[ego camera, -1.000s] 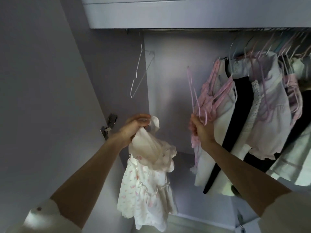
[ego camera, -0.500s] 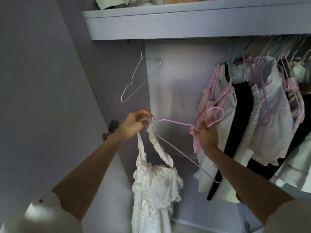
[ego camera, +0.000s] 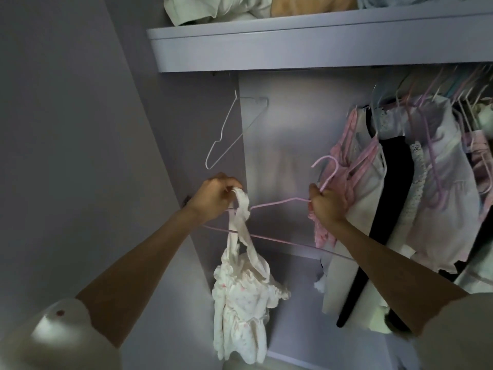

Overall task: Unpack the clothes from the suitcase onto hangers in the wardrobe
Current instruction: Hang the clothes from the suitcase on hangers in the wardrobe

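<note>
Left hand (ego camera: 213, 198): fingers curled round the top of a shoulder strap of a small white dress (ego camera: 241, 297). Fingertips bunched in the cloth; exactly how they pinch it is hard to make out. The dress hangs straight down from this grip, its lower hem in shadow near the bottom of the frame. Faint pink print on the fabric, pattern not readable.

Right hand (ego camera: 324, 206): closed round the neck of a pink wire hanger (ego camera: 280, 204), just under the hook, which curls up above the knuckles. The hanger lies tilted; one shoulder runs from the right grip across to the left grip, where its end is hidden behind the strap and the left fingers. Its bottom bar passes below both hands, behind the strap, then vanishes behind the right forearm. Whether the strap is already looped over the hanger arm cannot be told.

Above the left grip, a white hanger (ego camera: 226, 134) hangs bare. Beyond the right grip, hung clothes (ego camera: 416, 188) crowd together, cut off at the frame edge; their rail is hidden under the shelf (ego camera: 293, 46). Folded fabric on the shelf is cropped at the top.
</note>
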Demonstrator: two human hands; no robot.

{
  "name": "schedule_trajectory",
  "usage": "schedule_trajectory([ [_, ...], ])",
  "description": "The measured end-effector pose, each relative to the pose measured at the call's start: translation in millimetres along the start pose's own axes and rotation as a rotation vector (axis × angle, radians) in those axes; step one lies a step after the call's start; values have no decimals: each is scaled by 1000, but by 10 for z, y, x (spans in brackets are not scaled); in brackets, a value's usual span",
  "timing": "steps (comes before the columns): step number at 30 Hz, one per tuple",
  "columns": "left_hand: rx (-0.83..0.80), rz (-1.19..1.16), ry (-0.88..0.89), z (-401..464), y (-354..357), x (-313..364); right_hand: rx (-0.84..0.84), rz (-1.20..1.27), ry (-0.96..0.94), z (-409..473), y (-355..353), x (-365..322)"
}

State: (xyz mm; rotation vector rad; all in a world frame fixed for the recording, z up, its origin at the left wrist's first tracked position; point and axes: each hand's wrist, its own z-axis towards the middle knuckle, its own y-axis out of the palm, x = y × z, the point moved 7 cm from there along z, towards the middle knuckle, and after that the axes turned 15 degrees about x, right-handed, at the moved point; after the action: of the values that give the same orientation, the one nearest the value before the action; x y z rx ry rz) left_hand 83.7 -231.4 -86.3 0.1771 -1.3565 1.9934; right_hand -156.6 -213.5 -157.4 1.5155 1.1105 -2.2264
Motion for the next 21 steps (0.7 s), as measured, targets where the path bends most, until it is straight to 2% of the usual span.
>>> schedule_trajectory([
  [4,-127,172,-55,-33,37,-100,-20,-37,8,-62,136,-131],
  [7,-266,61,-157,-89,93,-189,-3,-59,21,-84,152,-135],
  [9,-291,-127,-265,-134,105,-202,1,-65,15,-97,164,-140],
  [11,-218,-257,-330,-124,83,-229,10,-41,27,-90,147,-128],
  [14,29,-42,-228,-76,3,-304,40,30,45,-65,93,-119],
  [15,118,-35,-228,-89,2,-326,48,56,54,-65,78,-106],
  [16,191,-99,-286,-128,8,-335,53,87,72,-67,67,-81],
  [19,356,-503,-531,-258,99,-393,80,218,154,-78,18,-10],
  [21,360,-732,-623,-333,248,-411,107,319,195,-55,-20,-21],
])
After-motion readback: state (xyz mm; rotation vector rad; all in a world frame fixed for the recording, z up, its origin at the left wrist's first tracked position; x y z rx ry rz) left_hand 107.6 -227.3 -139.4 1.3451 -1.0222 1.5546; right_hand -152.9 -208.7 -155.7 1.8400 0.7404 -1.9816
